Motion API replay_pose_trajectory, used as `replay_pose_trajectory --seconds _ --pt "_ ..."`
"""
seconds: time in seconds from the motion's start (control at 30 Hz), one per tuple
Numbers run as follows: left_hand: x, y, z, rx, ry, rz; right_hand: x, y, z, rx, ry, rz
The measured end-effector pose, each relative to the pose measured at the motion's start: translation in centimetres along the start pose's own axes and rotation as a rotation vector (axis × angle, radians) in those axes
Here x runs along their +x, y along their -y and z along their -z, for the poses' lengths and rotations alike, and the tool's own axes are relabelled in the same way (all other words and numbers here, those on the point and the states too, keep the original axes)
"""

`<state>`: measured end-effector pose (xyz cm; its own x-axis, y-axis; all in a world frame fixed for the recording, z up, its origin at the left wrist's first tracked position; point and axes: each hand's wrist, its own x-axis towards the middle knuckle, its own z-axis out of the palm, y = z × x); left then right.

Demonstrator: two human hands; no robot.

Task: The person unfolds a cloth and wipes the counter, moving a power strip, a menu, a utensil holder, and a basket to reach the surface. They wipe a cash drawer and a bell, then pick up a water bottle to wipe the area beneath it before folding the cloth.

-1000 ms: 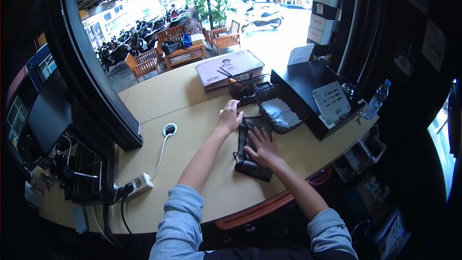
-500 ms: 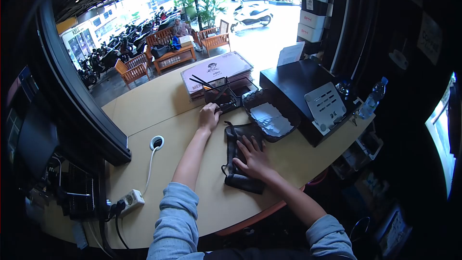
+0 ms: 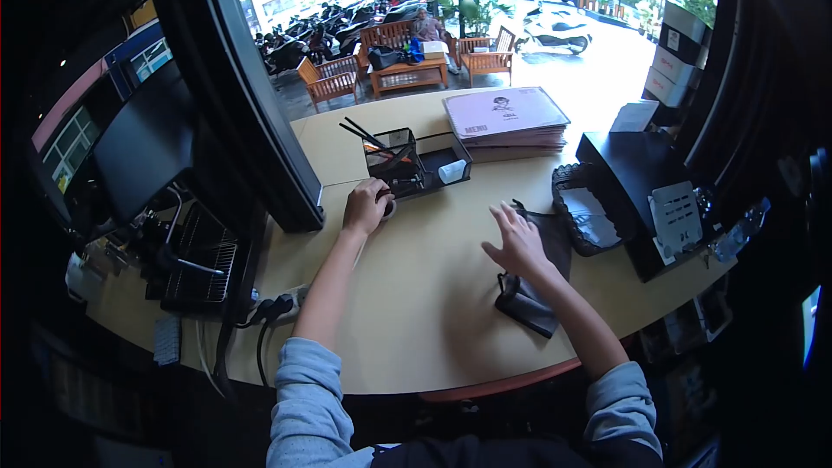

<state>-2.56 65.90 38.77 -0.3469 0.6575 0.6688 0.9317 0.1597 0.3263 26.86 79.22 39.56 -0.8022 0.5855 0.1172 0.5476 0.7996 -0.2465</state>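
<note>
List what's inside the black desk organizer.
The organizer holds dark sticks, something orange and, in its low tray, a white item. Its walls hide the tall section's lower contents.

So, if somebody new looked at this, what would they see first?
Probably the left hand at the near corner of the black organizer, and the right hand spread open near the black pouch. Then the pale pink menu stack on the counter's far side. Parked motorbikes stand outside beyond.
</note>
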Motion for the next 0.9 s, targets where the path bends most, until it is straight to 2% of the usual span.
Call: replay_pose_trajectory --seconds 0.07,0.1,0.17,0.27,0.4,0.47,0.6,0.67,0.7,0.83,0.9 --pt "-1.2 1.5 1.7 -0.02 0.05 0.075 3.7 1.9 -1.5 0.442 -0.108 0.111" --pt "-1.8 2.5 2.1 -0.002 0.054 0.078 5.7 2.7 -2.4 0.444 -0.104 0.123" --pt "-2.8 3.6 2.6 0.01 0.051 0.095 9.3 4.1 -4.3 0.67 -0.147 0.13" --pt "-3.6 4.4 2.6 0.018 0.048 0.133 12.8 6.3 -6.1 0.728 -0.06 0.074" --pt "-3.8 5.5 1.9 0.012 0.002 0.169 14.7 8.5 -8.0 0.753 -0.206 0.039" --pt "-3.9 5.7 2.0 0.179 0.099 0.318 15.6 9.3 -8.7 0.773 -0.223 0.051" --pt "-3.7 5.4 2.2 0.368 0.067 0.296 16.1 11.2 -9.2 0.769 -0.199 0.053" --pt "-3.4 4.4 2.6 0.499 0.125 0.198 16.5 11.8 -9.4 0.862 -0.139 0.094" --pt "-3.4 3.8 2.9 0.539 0.27 0.268 16.5 12.2 -9.5 0.85 -0.139 0.092" --pt "-4.1 4.1 2.6 0.552 0.241 0.311 16.0 13.5 -9.6 0.789 -0.166 0.104" --pt "-4.2 4.6 2.4 0.524 0.34 0.345 15.4 13.7 -9.4 0.784 -0.183 0.106"
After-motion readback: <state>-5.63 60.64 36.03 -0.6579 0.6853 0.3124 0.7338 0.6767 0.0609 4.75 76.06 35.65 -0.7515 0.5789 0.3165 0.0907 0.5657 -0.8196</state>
